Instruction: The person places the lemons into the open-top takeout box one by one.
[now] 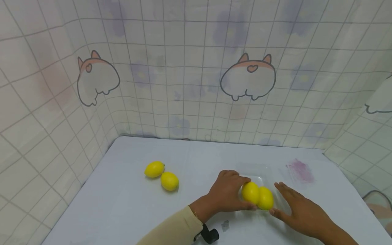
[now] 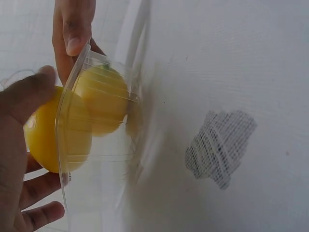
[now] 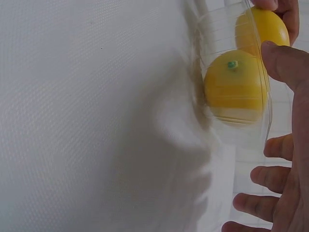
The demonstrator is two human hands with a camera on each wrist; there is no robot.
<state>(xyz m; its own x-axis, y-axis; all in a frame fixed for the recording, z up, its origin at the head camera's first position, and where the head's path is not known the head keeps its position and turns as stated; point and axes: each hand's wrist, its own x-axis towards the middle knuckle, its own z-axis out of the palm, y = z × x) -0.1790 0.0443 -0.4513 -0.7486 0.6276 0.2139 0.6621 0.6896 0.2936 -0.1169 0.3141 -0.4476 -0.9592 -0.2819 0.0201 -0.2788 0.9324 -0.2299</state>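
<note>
My left hand (image 1: 228, 192) grips a yellow lemon (image 1: 250, 193) between thumb and fingers at the left part of a clear plastic container (image 2: 96, 166). In the left wrist view this lemon dips partly below the container's rim. A second lemon (image 1: 265, 198) lies inside the container, right beside the held one; its green stem end (image 3: 232, 64) shows in the right wrist view. At the container's right side is my right hand (image 1: 301, 212), fingers extended and spread, its thumb close to the rim, holding nothing.
Two more lemons, one farther back (image 1: 154, 169) and one nearer (image 1: 169, 181), lie on the left of the white table (image 1: 122, 211). A pinkish stain (image 1: 300, 170) marks the back right, a grey patch (image 1: 225, 225) the front. Grid-patterned curtains (image 1: 171, 78) enclose the table.
</note>
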